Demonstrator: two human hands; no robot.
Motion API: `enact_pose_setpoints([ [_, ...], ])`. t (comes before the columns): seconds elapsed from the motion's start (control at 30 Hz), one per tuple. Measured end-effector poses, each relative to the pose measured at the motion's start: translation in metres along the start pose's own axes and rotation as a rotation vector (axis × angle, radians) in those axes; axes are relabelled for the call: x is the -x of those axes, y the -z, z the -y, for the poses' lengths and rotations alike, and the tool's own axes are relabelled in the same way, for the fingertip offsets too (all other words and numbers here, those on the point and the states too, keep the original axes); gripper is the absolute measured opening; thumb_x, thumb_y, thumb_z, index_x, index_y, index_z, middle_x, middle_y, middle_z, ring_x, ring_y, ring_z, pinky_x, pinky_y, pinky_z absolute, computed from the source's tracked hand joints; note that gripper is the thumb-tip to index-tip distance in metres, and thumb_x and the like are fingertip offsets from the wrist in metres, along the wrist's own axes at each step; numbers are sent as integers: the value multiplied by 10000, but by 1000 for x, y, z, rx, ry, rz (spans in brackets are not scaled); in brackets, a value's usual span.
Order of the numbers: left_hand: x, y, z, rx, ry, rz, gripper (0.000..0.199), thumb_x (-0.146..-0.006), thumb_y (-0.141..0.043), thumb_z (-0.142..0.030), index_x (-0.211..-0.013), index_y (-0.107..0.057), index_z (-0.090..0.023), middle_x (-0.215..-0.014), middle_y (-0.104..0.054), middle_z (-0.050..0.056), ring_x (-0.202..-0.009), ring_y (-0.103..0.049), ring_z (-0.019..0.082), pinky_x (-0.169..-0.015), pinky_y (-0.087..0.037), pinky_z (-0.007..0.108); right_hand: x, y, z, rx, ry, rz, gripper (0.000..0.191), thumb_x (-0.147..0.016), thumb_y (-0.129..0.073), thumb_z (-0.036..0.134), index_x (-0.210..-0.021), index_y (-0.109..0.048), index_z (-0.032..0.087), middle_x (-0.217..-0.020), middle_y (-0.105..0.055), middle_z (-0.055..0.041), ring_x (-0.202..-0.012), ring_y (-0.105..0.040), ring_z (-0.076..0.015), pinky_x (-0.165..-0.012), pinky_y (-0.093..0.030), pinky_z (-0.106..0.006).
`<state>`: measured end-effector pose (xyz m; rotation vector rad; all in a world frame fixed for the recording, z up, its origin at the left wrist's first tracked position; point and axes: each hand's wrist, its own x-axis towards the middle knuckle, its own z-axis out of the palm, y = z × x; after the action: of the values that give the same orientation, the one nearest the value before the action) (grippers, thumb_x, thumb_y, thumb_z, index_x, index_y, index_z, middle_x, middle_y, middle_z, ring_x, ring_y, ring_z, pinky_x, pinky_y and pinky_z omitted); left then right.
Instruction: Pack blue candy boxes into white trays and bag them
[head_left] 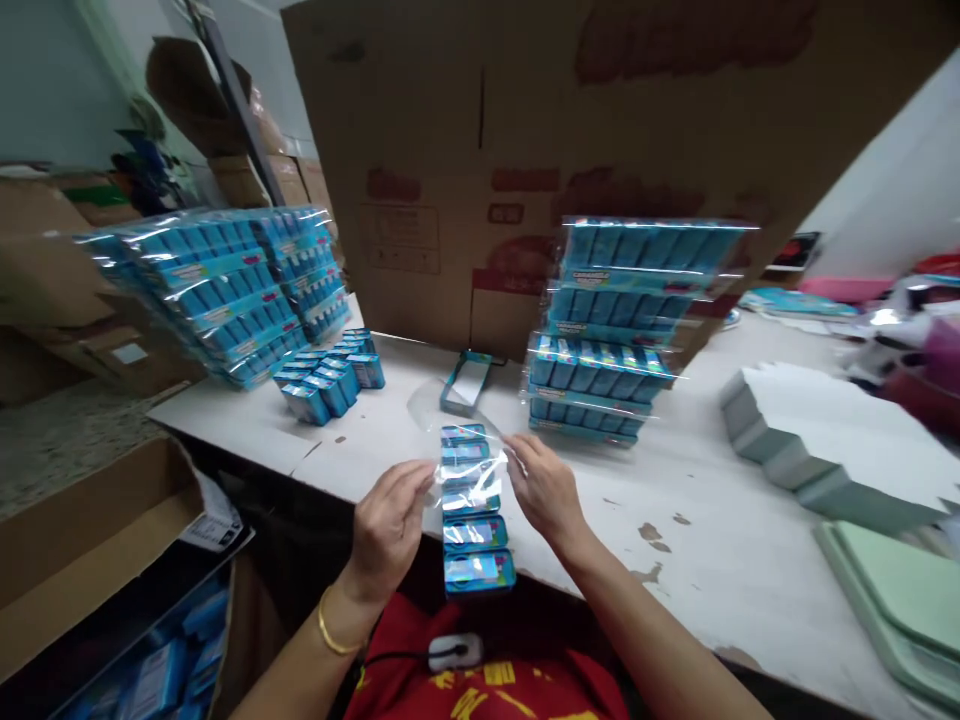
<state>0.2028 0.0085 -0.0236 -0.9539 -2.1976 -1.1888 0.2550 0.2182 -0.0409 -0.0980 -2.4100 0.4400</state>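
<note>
A row of small blue boxes (477,537) runs from the table towards my body, its near end by the table's front edge. Clear plastic film (486,478) lies over the far part of the row and shines in the light. On the left side, my left hand (390,518) pinches the film's edge between thumb and fingers. My right hand (544,485) grips the film on the opposite side, its fingertips by the far boxes. Just beyond the row lies an open blue tray (466,383) with a white inside.
Wrapped stacks of blue packs stand at the left (217,290) and right (600,385). Loose blue boxes (330,380) cluster on the left. A large cardboard box (450,130) rises behind. White folded card (840,430) and a pale green case (900,590) lie right. An open carton (97,540) stands lower left.
</note>
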Motion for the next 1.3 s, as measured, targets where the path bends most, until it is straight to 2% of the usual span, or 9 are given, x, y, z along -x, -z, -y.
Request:
enact_pose_setpoints([
  [0.17,-14,-13,40,115,472,-123,345,-724,-605,-282,-1053,-584,-178,-1046,-607,115,-910,-594,232,-701,-501,318,-20,-10,-13,11,-36,-50,349,-862,-371,164,-1178,-519,160,-908,-636,-94,-767,-587,-203,-628,-442,-280],
  [0.33,-69,-33,66,875,1107,-75,213,-800,-483,-108,-1012,-509,-107,-923,-634,106,-704,-629,106,-411,-395,113,-75,-38,-13,-356,-213,-46,396,-816,-457,149,-1205,-515,200,-972,-628,-44,-687,-582,-142,-644,-473,-253],
  [0.43,-119,-25,55,1106,1066,-155,152,-773,-478,-15,-883,-551,-89,-979,-616,93,-730,-623,68,-447,-424,75,-125,-33,-9,-642,-390,-65,398,-780,-519,191,-1178,-540,201,-938,-634,-19,-491,-512,-80,-482,-462,-215],
  [0.6,-167,6,19,1251,572,-327,447,-735,-558,-28,-1124,-499,-240,-1094,-601,15,-890,-620,101,-458,-441,66,-177,12,16,-1133,-258,-293,711,-712,-633,315,-1343,-308,279,-962,-632,8,-415,-426,-43,-322,-362,-160],
  [0.7,-160,-14,32,1235,472,-318,536,-725,-603,-73,-1202,-431,-244,-964,-652,25,-863,-628,113,-586,-503,129,-177,-1,8,-1269,-373,-223,667,-691,-650,344,-1287,-370,236,-911,-645,-7,-363,-402,-29,-295,-321,-154],
  [0.83,-117,-85,94,1028,792,-221,230,-779,-571,-217,-982,-529,-118,-787,-643,35,-748,-629,88,-746,-505,215,-144,-75,-36,-1175,-797,5,253,-676,-626,306,-853,-555,141,-676,-628,-16,-445,-540,-85,-409,-433,-182],
  [0.97,-60,-133,134,633,869,-92,274,-797,-488,-385,-798,-541,-116,-826,-642,91,-813,-628,165,-791,-492,319,-87,-125,-62,-1089,-906,103,213,-652,-600,341,-634,-508,149,-545,-577,-21,-456,-546,-126,-441,-443,-228],
  [1.17,-17,-145,116,398,810,-94,373,-762,-479,-444,-956,-584,-144,-1058,-619,138,-1050,-541,236,-922,-392,360,-17,-141,-57,-768,-694,53,279,-687,-499,444,-681,-556,171,-649,-596,-41,-607,-539,-174,-576,-410,-268],
  [1.3,-10,-144,104,371,862,-100,479,-791,-368,-544,-879,-596,-132,-888,-655,122,-908,-590,233,-809,-441,324,-1,-147,-48,-584,-664,30,386,-748,-380,503,-796,-570,171,-764,-628,-71,-695,-561,-213,-644,-404,-293],
])
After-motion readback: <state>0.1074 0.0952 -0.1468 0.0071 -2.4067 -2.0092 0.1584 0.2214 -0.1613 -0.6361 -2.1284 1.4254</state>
